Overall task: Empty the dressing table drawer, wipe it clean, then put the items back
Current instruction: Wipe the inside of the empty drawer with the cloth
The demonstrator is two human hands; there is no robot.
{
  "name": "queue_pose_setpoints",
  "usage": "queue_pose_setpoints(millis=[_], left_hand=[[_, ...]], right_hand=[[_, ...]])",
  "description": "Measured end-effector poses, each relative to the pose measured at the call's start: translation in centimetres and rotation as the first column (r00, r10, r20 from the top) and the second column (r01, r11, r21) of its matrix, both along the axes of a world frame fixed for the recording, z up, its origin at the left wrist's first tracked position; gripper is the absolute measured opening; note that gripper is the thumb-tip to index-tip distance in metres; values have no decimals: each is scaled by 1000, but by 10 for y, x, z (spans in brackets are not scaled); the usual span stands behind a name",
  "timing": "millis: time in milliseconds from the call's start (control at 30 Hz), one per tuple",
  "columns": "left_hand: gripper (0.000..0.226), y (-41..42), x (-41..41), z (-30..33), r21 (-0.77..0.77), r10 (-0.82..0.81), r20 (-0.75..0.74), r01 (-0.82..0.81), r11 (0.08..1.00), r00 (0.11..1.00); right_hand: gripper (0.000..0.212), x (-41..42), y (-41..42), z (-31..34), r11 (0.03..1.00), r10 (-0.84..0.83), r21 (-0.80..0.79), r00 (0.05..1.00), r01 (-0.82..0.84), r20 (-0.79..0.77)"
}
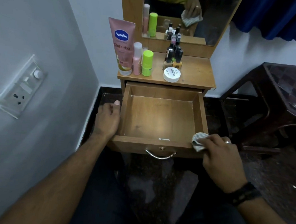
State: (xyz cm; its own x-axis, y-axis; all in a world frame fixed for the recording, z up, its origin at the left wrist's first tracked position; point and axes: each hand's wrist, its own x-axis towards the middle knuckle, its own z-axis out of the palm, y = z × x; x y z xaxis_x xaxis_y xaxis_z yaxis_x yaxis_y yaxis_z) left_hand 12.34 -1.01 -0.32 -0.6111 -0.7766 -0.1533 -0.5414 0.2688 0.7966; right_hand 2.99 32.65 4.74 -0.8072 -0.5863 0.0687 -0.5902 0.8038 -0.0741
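The wooden drawer (160,119) is pulled fully out and has nothing inside. My right hand (222,159) holds a small grey striped cloth (198,140) against the drawer's front right corner. My left hand (108,119) rests against the outside of the drawer's left wall, thumb up, holding nothing. On the table top (194,71) stand a pink Vaseline tube (122,44), a pink bottle (137,59), a green bottle (147,63), several nail polish bottles (174,56) and a white round jar (171,74).
A mirror (189,17) rises behind the table top. A switchboard (20,86) is on the left wall. A dark brown plastic stool (274,102) stands to the right. A metal handle (160,155) hangs on the drawer front.
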Motion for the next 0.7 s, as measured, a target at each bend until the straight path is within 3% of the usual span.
queue_pose_setpoints(millis=[100,233,367,567,700], left_hand=[[63,2,-2,0,-54,-28,69,32,998,997],[62,3,-2,3,-83,-13,108,22,996,994],[59,4,-3,3,-75,41,77,-35,997,996],[54,4,-2,0,-111,25,56,-19,994,998],[58,5,0,1,-107,-18,91,28,994,996]], right_hand=[[40,6,-34,8,996,84,17,995,-85,51],[51,47,-107,8,922,388,-41,917,-385,95],[37,98,-159,-2,827,560,-108,826,-552,68],[32,83,-131,-1,844,532,-131,842,-520,91],[36,53,-69,4,934,353,-111,922,-339,158]])
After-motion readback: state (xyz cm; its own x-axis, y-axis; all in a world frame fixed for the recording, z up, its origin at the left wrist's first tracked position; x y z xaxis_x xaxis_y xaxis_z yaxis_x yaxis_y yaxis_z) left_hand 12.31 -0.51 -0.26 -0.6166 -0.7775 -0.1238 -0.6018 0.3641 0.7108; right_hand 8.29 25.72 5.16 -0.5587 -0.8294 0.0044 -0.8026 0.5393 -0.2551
